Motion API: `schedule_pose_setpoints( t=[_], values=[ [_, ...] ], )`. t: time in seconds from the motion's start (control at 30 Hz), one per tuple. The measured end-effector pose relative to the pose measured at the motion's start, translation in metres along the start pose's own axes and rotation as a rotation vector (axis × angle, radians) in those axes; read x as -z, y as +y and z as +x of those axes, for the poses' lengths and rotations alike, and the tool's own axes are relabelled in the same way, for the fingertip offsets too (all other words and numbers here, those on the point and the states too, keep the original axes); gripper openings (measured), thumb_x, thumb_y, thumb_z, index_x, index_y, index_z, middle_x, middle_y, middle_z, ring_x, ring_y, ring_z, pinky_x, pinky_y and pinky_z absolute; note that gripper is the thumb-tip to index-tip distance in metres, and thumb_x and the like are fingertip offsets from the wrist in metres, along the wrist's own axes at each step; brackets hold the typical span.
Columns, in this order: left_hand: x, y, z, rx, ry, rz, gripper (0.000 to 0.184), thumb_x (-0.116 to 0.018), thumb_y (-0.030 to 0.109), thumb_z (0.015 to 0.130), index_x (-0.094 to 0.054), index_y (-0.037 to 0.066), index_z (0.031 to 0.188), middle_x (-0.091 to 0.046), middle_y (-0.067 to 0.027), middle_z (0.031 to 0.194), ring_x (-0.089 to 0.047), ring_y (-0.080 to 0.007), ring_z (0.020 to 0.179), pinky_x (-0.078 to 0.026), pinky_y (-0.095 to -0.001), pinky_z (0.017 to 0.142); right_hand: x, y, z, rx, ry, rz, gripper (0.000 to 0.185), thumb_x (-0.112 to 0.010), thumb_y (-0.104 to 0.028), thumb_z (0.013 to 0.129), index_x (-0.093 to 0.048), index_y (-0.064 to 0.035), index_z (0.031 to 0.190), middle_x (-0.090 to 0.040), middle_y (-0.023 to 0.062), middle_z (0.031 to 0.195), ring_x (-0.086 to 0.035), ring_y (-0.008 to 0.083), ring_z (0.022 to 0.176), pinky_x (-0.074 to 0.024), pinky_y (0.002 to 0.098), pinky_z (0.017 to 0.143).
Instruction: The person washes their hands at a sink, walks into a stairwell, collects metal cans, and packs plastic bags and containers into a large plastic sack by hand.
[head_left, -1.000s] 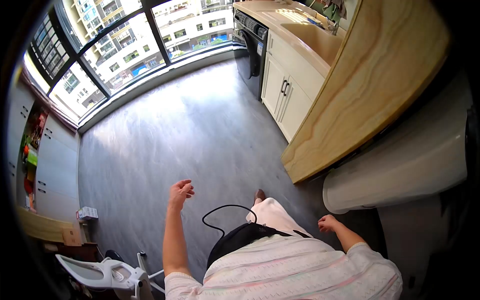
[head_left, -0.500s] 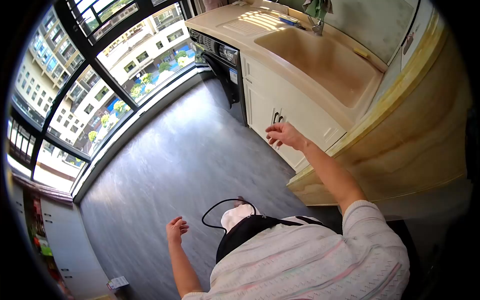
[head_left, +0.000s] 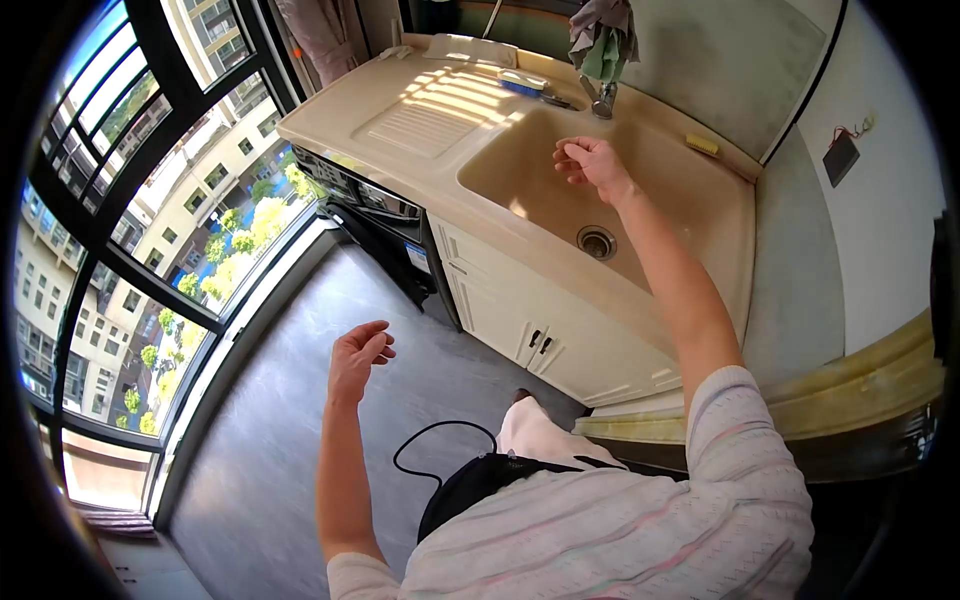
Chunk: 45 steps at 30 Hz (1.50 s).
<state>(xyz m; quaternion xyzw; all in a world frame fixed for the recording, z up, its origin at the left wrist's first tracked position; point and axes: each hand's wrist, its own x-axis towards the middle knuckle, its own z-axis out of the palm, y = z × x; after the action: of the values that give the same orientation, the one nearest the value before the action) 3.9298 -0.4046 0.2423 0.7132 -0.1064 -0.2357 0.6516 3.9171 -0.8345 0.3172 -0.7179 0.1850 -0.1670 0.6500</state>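
My right hand (head_left: 592,168) reaches out over the beige sink (head_left: 655,180), its fingers loosely bent and nothing visible in them. Below it in the basin is the round drain (head_left: 597,242). Beyond the hand stands the metal faucet (head_left: 603,100), with grey and green cloths (head_left: 604,50) hanging above it. My left hand (head_left: 360,362) is held in the air over the grey floor, fingers slightly curled and apart, holding nothing. On the counter behind the sink lies a blue-and-white brush (head_left: 522,84). A yellow sponge (head_left: 702,146) sits on the sink's back right ledge.
Under the ribbed counter (head_left: 420,125) a black appliance door (head_left: 385,250) stands open into the walkway. White cabinet doors (head_left: 520,310) are closed below the sink. Large windows (head_left: 170,210) run along the left. A black cable loop (head_left: 425,435) sticks out at my waist.
I have come closer to the sink. My right hand has moved from in front of the cabinet to over the basin, and my left hand has risen. The view has turned toward the counter.
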Motion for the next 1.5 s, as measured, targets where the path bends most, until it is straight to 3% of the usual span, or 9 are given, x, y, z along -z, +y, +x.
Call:
schedule_pose_setpoints(
  t=[0.27, 0.5, 0.73, 0.83, 0.87, 0.97, 1.07, 1.37, 1.5],
  values=[
    [-0.046, 0.04, 0.101, -0.009, -0.103, -0.028, 0.023, -0.053, 0.011, 0.078, -0.055, -0.002, 0.097, -0.059, -0.0062, 0.077, -0.056, -0.0129, 0.065, -0.044, -0.0235, 0.058, 0.075, -0.138, 0.151, 0.8, 0.561, -0.956, 0.021, -0.053, -0.025, 0.074, -0.06, -0.0103, 0.088, -0.06, 0.0055, 0.069, -0.058, 0.0228, 0.063, -0.0446, 0.0315, 0.057],
    [-0.081, 0.068, 0.166, 0.008, -0.288, 0.001, 0.022, -0.053, 0.011, 0.079, -0.056, -0.001, 0.097, -0.06, -0.0063, 0.078, -0.056, -0.0109, 0.065, -0.044, -0.0226, 0.059, 0.082, -0.184, 0.205, 0.589, 0.586, -1.401, 0.019, -0.054, -0.026, 0.07, -0.062, -0.0108, 0.077, -0.06, 0.0096, 0.075, -0.057, 0.0288, 0.069, -0.0448, 0.0392, 0.061],
    [-0.131, 0.104, 0.227, -0.087, -0.541, -0.052, 0.023, -0.053, 0.011, 0.08, -0.054, -0.002, 0.099, -0.059, -0.0048, 0.08, -0.056, -0.0104, 0.068, -0.044, -0.022, 0.061, 0.097, -0.181, 0.213, 0.702, 0.828, -1.041, 0.038, -0.058, -0.034, 0.068, -0.056, -0.0077, 0.095, -0.06, 0.0142, 0.081, -0.057, 0.0294, 0.077, -0.0458, 0.037, 0.067],
    [-0.145, 0.108, 0.243, -0.12, -0.605, -0.039, 0.024, -0.053, 0.012, 0.08, -0.054, -0.002, 0.099, -0.058, -0.0028, 0.078, -0.055, -0.0089, 0.067, -0.043, -0.0209, 0.06, 0.131, -0.119, 0.2, 0.693, 0.796, -0.872, 0.02, -0.053, -0.021, 0.076, -0.059, -0.0032, 0.085, -0.058, 0.0038, 0.062, -0.053, 0.0115, 0.054, -0.0418, 0.025, 0.052],
    [-0.149, 0.107, 0.246, -0.104, -0.624, -0.069, 0.024, -0.053, 0.012, 0.08, -0.054, -0.002, 0.1, -0.058, -0.003, 0.078, -0.054, -0.0089, 0.067, -0.043, -0.0211, 0.06, 0.134, -0.085, 0.195, 0.485, 0.734, -0.801, 0.019, -0.054, -0.025, 0.072, -0.061, -0.0074, 0.076, -0.06, 0.0093, 0.07, -0.058, 0.0249, 0.065, -0.0447, 0.0327, 0.058],
    [-0.16, 0.106, 0.257, -0.054, -0.668, -0.125, 0.024, -0.053, 0.012, 0.08, -0.054, -0.001, 0.1, -0.058, -0.0041, 0.079, -0.055, -0.0095, 0.067, -0.045, -0.0222, 0.062, 0.113, -0.003, 0.202, 0.254, 0.412, -0.998, 0.021, -0.054, -0.024, 0.071, -0.06, -0.01, 0.085, -0.061, 0.0049, 0.078, -0.057, 0.0224, 0.075, -0.0447, 0.0326, 0.067],
    [-0.175, 0.106, 0.267, -0.01, -0.707, -0.141, 0.023, -0.053, 0.011, 0.08, -0.055, -0.001, 0.099, -0.059, -0.0054, 0.08, -0.056, -0.0108, 0.068, -0.046, -0.0234, 0.063, 0.094, 0.028, 0.233, 0.32, 0.526, -1.052, 0.031, -0.054, -0.023, 0.07, -0.055, -0.0136, 0.1, -0.059, 0.0044, 0.088, -0.057, 0.0236, 0.077, -0.0445, 0.0314, 0.071],
    [-0.245, 0.116, 0.296, 0.093, -0.716, -0.417, 0.025, -0.051, 0.016, 0.082, -0.051, -0.001, 0.101, -0.058, -0.0072, 0.082, -0.056, -0.0136, 0.07, -0.046, -0.0247, 0.062, 0.095, 0.038, 0.225, 0.203, 0.444, -0.866, 0.022, -0.057, -0.02, 0.068, -0.061, -0.0111, 0.088, -0.057, 0.0121, 0.083, -0.056, 0.0242, 0.075, -0.0455, 0.0331, 0.066],
    [-0.287, 0.115, 0.319, 0.19, -0.524, -0.602, 0.025, -0.047, 0.023, 0.084, -0.051, 0.001, 0.094, -0.054, -0.0084, 0.084, -0.054, -0.0165, 0.078, -0.044, -0.0297, 0.065, 0.077, 0.054, 0.2, 0.254, 0.621, -0.412, 0.021, -0.053, -0.022, 0.076, -0.059, -0.0101, 0.092, -0.058, 0.0067, 0.081, -0.056, 0.0168, 0.07, -0.045, 0.0294, 0.062]
  ],
)
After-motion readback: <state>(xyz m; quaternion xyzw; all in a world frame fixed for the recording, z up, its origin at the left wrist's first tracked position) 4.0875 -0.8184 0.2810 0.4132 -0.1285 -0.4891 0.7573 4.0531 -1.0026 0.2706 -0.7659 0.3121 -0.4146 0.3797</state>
